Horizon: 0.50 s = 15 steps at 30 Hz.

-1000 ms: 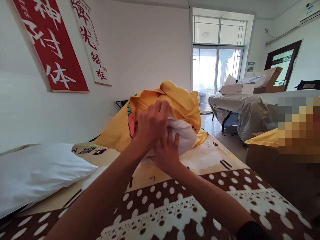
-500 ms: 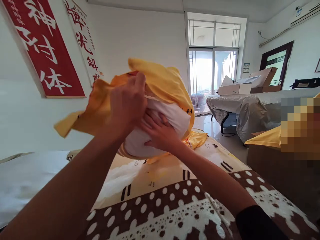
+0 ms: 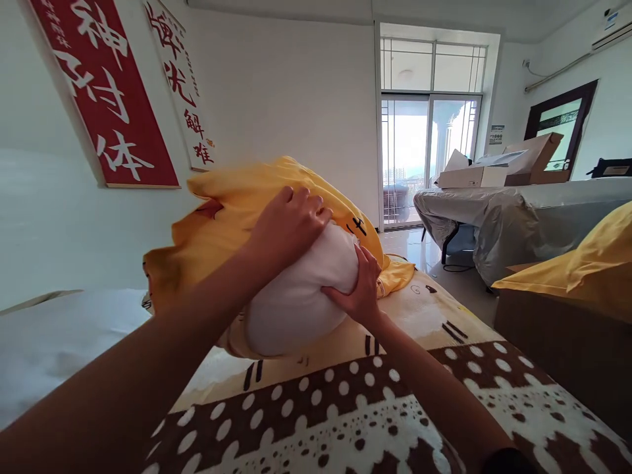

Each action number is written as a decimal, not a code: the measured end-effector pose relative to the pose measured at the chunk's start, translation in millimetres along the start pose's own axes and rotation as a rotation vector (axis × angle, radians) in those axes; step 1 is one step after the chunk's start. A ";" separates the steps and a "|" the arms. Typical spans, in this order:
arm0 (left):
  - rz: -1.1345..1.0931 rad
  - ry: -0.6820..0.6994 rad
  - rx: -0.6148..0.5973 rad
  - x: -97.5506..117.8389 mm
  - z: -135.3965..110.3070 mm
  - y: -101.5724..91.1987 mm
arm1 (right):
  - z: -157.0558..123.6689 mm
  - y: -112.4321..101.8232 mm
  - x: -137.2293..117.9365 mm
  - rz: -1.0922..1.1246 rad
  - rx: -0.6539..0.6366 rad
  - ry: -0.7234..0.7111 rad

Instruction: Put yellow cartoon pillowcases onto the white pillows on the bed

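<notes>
A white pillow (image 3: 291, 313) sticks partly out of the opening of a yellow pillowcase (image 3: 212, 230) with dark printed marks, above the patterned blanket. My left hand (image 3: 293, 220) lies over the case's edge with its fingers curled onto the cloth, where it meets the white pillow. With thumb and fingers my right hand (image 3: 358, 286) pinches the pillow's right-hand corner. The far end of the pillow is hidden inside the case.
A brown, white and cream blanket (image 3: 296, 408) spreads below. White bedding (image 3: 64, 349) lies at left. On the right, yellow cloth (image 3: 592, 263) rests on a brown box (image 3: 543, 342). A plastic-covered table (image 3: 494, 210) with open boxes stands behind.
My left hand has moved right and down along the case's edge. My right hand has shifted right, from flat against the pillow to gripping its corner. The yellow case has dropped lower.
</notes>
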<state>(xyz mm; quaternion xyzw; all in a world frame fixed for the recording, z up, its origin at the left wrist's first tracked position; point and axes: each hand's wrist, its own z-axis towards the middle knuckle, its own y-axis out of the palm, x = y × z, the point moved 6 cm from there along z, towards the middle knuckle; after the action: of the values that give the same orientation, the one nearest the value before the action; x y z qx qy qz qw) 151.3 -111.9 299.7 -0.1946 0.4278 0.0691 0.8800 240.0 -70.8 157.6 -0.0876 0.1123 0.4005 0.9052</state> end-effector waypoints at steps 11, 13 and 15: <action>-0.040 0.191 0.027 54.9 14.5 -29.2 | -33.0 31.4 -37.1 -0.204 -0.230 -0.099; -0.065 0.202 0.049 56.3 13.9 -42.5 | -15.1 43.9 -26.6 -0.264 -0.390 -0.009; -0.091 0.147 0.080 42.7 15.8 -55.7 | 13.4 48.9 -16.5 -0.307 -0.466 0.051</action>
<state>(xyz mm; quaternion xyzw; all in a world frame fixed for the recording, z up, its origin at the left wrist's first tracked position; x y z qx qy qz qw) 205.5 -158.5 291.0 -0.1832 0.4843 -0.0024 0.8555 194.6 -46.7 171.6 -0.3197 0.0254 0.2711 0.9075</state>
